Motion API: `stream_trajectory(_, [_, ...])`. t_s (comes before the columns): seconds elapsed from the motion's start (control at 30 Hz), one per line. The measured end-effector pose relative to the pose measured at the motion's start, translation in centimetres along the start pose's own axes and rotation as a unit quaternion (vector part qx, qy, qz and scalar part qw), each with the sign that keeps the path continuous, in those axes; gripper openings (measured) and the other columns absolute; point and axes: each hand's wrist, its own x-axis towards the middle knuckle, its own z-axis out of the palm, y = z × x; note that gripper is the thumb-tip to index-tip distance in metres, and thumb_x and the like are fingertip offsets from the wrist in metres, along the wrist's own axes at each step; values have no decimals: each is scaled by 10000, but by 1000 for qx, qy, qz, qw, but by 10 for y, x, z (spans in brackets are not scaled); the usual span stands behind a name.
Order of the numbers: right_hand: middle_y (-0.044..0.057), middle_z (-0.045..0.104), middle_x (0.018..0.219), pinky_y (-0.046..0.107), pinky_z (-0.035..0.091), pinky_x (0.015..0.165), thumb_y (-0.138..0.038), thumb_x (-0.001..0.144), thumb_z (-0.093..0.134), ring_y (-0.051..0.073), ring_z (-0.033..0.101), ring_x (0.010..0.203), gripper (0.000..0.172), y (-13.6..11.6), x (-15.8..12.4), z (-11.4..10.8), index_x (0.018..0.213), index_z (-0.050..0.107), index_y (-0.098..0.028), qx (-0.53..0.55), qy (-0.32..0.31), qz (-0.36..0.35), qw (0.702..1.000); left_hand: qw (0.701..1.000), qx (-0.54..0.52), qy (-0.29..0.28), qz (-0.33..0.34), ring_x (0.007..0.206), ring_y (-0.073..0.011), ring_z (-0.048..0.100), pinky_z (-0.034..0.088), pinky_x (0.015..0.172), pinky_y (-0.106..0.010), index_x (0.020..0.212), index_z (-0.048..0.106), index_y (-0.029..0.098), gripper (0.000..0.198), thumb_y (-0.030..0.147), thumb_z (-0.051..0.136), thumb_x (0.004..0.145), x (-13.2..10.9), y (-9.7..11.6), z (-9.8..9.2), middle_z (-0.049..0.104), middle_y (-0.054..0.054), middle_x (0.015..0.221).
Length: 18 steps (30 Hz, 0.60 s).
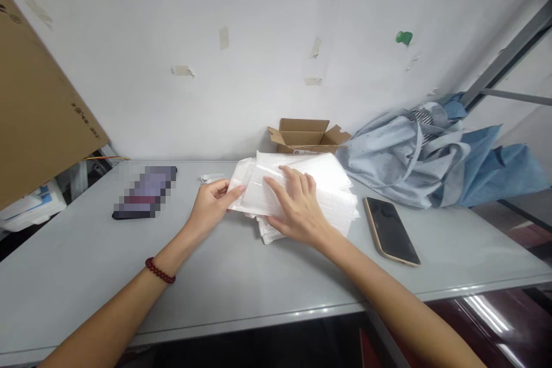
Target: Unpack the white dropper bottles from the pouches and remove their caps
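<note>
My grey worktop [241, 282] is the biggest thing. A big brown sheet of cardboard [38, 103] leans over its back left corner. Soft blue bags [397, 149] lie in a heap at the back right corner. My messy pile of white packets [332, 175] sits near the middle of the back edge, just in front of a little open box [310, 139]. My right hand [302, 207] lies on the top packet [254, 187] with its fingers apart. My left hand [211, 201] pinches that packet's left end, thumb on top. A phone [392, 230] with a dark screen lies between the pile and the right edge. I wear a dark red bracelet [160, 270] on my left wrist.
</note>
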Motion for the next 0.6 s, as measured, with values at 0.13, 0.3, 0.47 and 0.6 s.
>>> stream_trajectory(0.13, [212,362,1390,542,292,980,-322,777,610,351,363,1227,612,-1,0,-1,1330,394,-173,6,32,-21,999,1000,19,6,-11,486,-110,443,304,452,-231,646,682,170,272,434,718,698,3,-3,-2,551,9,545])
stream_trajectory(0.3, [175,543,1241,437,370,889,-218,826,552,283,487,1100,399,2,0,-1,1212,487,-142,21,81,-27,996,994,69,81,5,528,-137,498,349,476,-247,617,665,177,296,429,622,766,19,-14,-23,581,-17,577])
stream_trajectory(0.47, [173,566,1212,416,386,850,-259,846,569,286,511,1057,380,6,1,1,1199,505,-133,16,106,7,994,936,307,171,27,752,-244,607,446,727,-347,746,673,183,182,320,553,735,42,-41,-65,671,-83,767])
stream_trajectory(0.6, [176,552,1219,424,391,849,-327,856,572,294,502,1061,413,7,1,3,1218,496,-143,23,84,34,996,928,353,115,39,855,-283,592,415,861,-390,795,689,205,202,254,615,614,52,-54,-83,676,-98,909])
